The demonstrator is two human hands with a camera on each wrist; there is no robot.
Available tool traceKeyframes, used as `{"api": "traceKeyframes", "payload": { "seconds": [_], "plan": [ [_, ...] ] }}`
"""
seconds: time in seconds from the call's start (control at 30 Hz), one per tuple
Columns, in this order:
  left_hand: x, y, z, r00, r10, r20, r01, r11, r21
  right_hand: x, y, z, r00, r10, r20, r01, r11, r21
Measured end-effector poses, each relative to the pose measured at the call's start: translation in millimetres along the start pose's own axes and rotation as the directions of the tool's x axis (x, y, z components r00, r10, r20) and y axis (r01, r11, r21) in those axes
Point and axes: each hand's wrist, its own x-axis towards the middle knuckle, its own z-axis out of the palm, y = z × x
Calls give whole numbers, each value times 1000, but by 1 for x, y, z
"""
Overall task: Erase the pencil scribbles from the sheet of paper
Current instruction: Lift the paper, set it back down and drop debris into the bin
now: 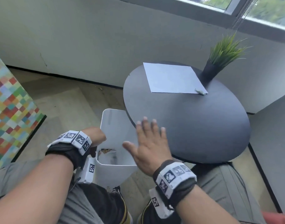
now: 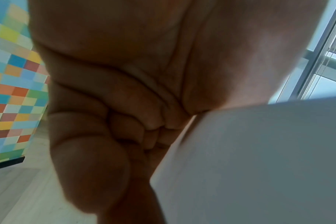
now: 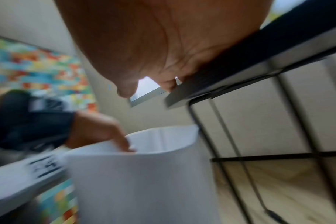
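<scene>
1. One paper (image 1: 173, 78) lies on the table (image 1: 195, 126) at one o'clock, eraser crumbs (image 1: 200, 91) on its near corner.
2. Left hand (image 1: 94, 136) grips one bin (image 1: 116, 125); right hand (image 1: 150, 146) hovers, fingers spread.
3. No readable writing.

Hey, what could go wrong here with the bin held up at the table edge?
1. The left hand grips only the rim of the white bin, which sits tilted; it may slip or tip.
2. The right hand hangs open over the table edge; a sweep may miss the bin.
3. Debris lies on the paper corner and may smear.
</scene>
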Motion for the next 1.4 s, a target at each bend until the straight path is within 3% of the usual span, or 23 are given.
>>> {"api": "traceKeyframes", "payload": {
  "seconds": [0.07, 0.13, 0.2, 0.27, 0.3, 0.37, 0.43, 0.5, 0.57, 0.63, 0.67, 0.73, 0.8, 0.87, 0.97, 1.03, 1.1, 1.13, 1.2, 1.27, 1.3, 1.33, 1.4],
  "plan": [
    [0, 0, -4, 1000, 8, 1, -7, 999, -44, 1, -17, -5, 979, -202, -24, 204, 972, 119],
    [2, -1, -7, 1000, 22, 5, -22, 998, -50, 1, 2, -16, 964, -178, -199, 224, 945, 238],
    [3, -3, -7, 1000, 27, -1, -28, 999, -38, 0, 42, -25, 944, 137, -300, -54, 961, 269],
    [4, -4, -6, 999, 39, -9, -39, 998, -49, -4, 68, -29, 884, 448, -136, -415, 884, 214],
    [4, -4, -6, 999, 44, -4, -44, 998, -49, -4, 66, -26, 871, 487, -71, -475, 870, 131],
    [3, -3, -6, 998, 57, -10, -57, 997, -43, 1, 34, -11, 939, 341, -42, -342, 940, -9],
    [6, -4, -5, 998, 66, -14, -67, 995, -70, 0, -12, 3, 1000, 16, -22, -16, 1000, 5],
    [7, -5, -4, 998, 68, -6, -68, 993, -98, -10, -39, 0, 965, -261, -18, 260, 945, 198],
    [8, -6, -2, 998, 61, 7, -60, 994, -96, -15, -20, -19, 955, -251, -160, 296, 862, 412],
    [12, -7, 0, 998, 56, 0, -56, 995, -77, -14, 33, -32, 956, 59, -289, 77, 896, 437],
    [15, -8, 1, 998, 54, -8, -55, 996, -65, -13, 64, -39, 925, 263, -275, -143, 910, 390],
    [18, -7, 3, 999, 46, -6, -46, 998, -53, -11, 111, -49, 803, 581, -130, -540, 803, 253],
    [24, -5, 4, 999, 39, -5, -39, 998, -47, -1, 119, -48, 750, 660, -36, -646, 743, 176],
    [29, -5, 5, 999, 38, -8, -39, 999, -29, 16, 91, -38, 822, 570, -18, -561, 814, 150],
    [36, -7, 6, 999, 35, 2, -34, 997, -68, 34, 17, -19, 989, 147, -5, -147, 989, 33],
    [41, -10, 8, 999, 29, 17, -27, 993, -118, 26, -22, -20, 976, -205, 69, 203, 979, 30],
    [49, -12, 10, 1000, 9, 1, -9, 994, -112, 13, -23, -24, 915, -403, 10, 399, 910, 115],
    [51, -11, 11, 1000, 6, -10, -7, 995, -95, 8, -8, -28, 932, -351, -88, 361, 918, 164],
    [50, -9, 12, 999, 8, -32, -9, 999, -44, 0, 49, -35, 971, 47, -236, 17, 965, 263],
    [46, -6, 13, 999, 10, -44, -11, 1000, -23, -13, 105, -42, 868, 475, -144, -435, 867, 242],
    [47, -5, 14, 999, 13, -52, -14, 1000, -12, -19, 118, -42, 824, 562, -77, -545, 822, 166],
    [47, -4, 14, 998, 9, -58, -9, 1000, -12, -22, 118, -39, 825, 564, -38, -558, 824, 101],
    [48, -3, 14, 998, 1, -64, -2, 1000, -9, -19, 88, -27, 913, 409, -10, -408, 912, 50]
  ]
}}
